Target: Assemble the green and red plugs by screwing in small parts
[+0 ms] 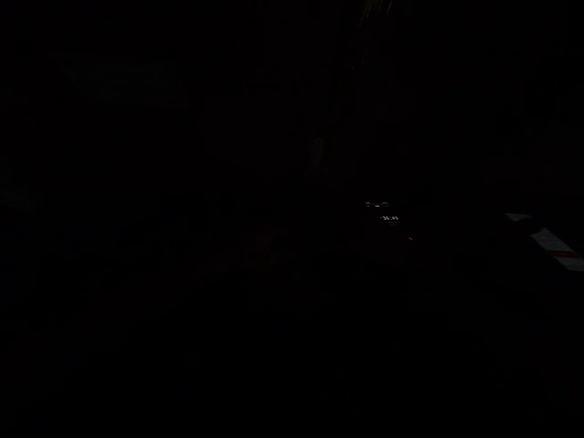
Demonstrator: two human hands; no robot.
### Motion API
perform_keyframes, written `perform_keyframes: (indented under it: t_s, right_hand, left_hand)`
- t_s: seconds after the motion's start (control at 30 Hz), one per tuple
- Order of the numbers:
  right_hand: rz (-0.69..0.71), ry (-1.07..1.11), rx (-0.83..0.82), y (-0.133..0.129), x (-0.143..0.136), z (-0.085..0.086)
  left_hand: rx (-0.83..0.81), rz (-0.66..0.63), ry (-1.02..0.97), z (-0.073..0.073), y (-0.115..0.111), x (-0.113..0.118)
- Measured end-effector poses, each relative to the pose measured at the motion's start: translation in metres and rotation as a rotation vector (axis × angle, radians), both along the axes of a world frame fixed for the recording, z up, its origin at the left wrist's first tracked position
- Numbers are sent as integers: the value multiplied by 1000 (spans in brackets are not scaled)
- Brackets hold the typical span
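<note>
Nearly the whole head view is black, and I can make out neither my left hand nor my right hand. Right of the middle glows a small lit display (390, 218) with white digits that seem to read 36:49. A faint dark reddish patch (274, 232) lies left of it, too dim to name.
At the right edge lies a pale grey flat piece (550, 241) with a red stripe across it. Thin yellowish streaks of light (374, 9) show at the top. A dim grey rectangular shape (128, 82) is barely visible at upper left. Darkness hides the surfaces.
</note>
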State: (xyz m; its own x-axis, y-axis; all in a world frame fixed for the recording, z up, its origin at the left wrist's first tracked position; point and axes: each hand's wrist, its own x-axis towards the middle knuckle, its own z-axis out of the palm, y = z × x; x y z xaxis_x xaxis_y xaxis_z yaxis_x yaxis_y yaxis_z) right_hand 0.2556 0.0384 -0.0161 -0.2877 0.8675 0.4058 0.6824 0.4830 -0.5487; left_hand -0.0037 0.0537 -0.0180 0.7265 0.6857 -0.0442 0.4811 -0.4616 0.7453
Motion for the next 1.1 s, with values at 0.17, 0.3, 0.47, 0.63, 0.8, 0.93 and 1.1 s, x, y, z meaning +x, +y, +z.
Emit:
perform_keyframes:
  t_s: [0.17, 0.3, 0.47, 0.63, 0.8, 0.93, 1.1]
  right_hand:
    - [148, -89, -110, -5, -14, -11]
    - [189, -110, -133, -4, -18, -15]
    - [215, -123, -155, -2, -21, -17]
    - [243, -124, -188, -1, -22, -16]
    - [291, -133, -237, -1, -24, -13]
    - [320, -120, -271, -2, -24, -3]
    - [356, -83, -295, -9, -19, 19]
  left_hand:
    - [-14, 12, -2, 4, -3, 0]
    - [-18, 10, -7, 3, -3, 1]
    - [-29, -9, -12, 2, -1, 1]
    - [-53, -16, -32, 3, 2, 0]
    - [-82, 3, -84, 4, 6, 0]
    - [-111, 31, -159, 11, 4, 0]
    - [-153, 75, -286, 20, -4, -1]
